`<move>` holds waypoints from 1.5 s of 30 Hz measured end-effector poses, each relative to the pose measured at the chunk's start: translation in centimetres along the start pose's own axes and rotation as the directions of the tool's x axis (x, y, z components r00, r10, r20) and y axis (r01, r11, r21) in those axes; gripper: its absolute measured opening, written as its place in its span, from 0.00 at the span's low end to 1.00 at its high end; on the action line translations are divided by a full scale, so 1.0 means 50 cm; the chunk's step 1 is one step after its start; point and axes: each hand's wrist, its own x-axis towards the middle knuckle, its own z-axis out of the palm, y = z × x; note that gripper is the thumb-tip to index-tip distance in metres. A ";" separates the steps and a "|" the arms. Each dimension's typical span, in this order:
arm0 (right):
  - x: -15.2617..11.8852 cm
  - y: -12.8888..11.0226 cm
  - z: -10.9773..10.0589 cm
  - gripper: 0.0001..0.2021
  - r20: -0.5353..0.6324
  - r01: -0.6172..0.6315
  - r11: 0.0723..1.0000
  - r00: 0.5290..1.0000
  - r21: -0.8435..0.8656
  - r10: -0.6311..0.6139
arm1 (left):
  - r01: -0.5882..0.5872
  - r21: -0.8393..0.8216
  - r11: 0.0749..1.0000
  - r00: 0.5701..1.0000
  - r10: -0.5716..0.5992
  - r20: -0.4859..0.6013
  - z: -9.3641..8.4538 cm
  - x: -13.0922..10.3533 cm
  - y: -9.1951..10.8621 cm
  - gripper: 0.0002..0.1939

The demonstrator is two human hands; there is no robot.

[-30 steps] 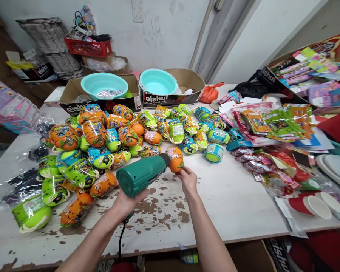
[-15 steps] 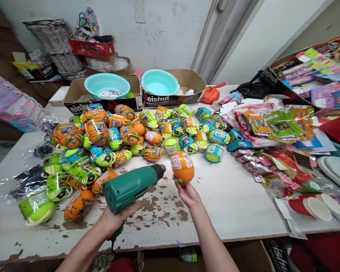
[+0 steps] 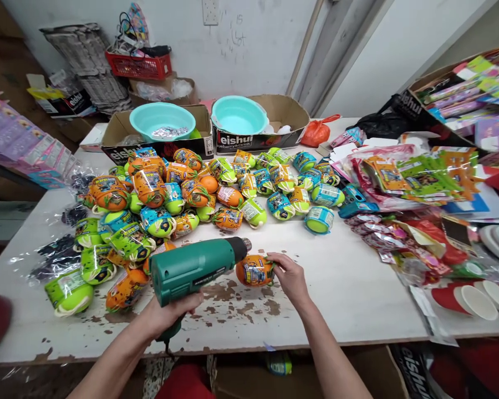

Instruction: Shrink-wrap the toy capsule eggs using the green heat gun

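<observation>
The left grip (image 3: 172,313) is closed around the handle of the green heat gun (image 3: 195,269), thumb laid along the near side below the barrel; the forearm rises from the lower left edge. The right grip (image 3: 290,277) pinches the orange egg (image 3: 254,271) at its right end between thumb and fingers, back of the hand upward, wrist bent, forearm running down to the lower right. The egg lies on its side in front of the heap of wrapped eggs (image 3: 229,196), over the worn part of the table (image 3: 336,299), with the gun's nozzle (image 3: 246,244) just above it; contact between them cannot be determined. The egg's sleeve carries a coloured picture and lettering too small to read. The gun's side bears a dark label, also illegible. The right carton (image 3: 258,143) reads "eishui", with "ueberry&Drink" beneath; the left carton (image 3: 197,146) shows part of the same name. "15" is handwritten on the wall (image 3: 270,61). A dark box (image 3: 418,113) at right reads "eishui".
</observation>
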 end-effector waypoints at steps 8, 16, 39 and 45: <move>0.005 0.019 -0.009 0.09 -0.256 -0.100 0.958 0.951 0.269 0.171 | 0.079 0.111 0.991 0.997 -0.077 -0.022 -0.025 -0.026 -0.033 0.11; -0.052 -0.003 -0.008 0.14 0.059 -0.297 0.954 0.954 0.040 0.295 | 0.004 0.014 1.000 0.996 -0.005 0.085 -0.006 -0.022 -0.019 0.11; 0.188 0.095 0.133 0.31 -0.343 -0.442 0.884 0.815 0.153 0.466 | -0.180 0.241 0.954 0.976 0.204 -0.077 0.108 0.285 0.097 0.05; 0.252 0.133 0.159 0.21 -0.424 -0.477 0.822 0.704 0.312 0.569 | -0.152 0.300 0.942 0.969 0.202 -0.141 0.073 0.248 0.085 0.10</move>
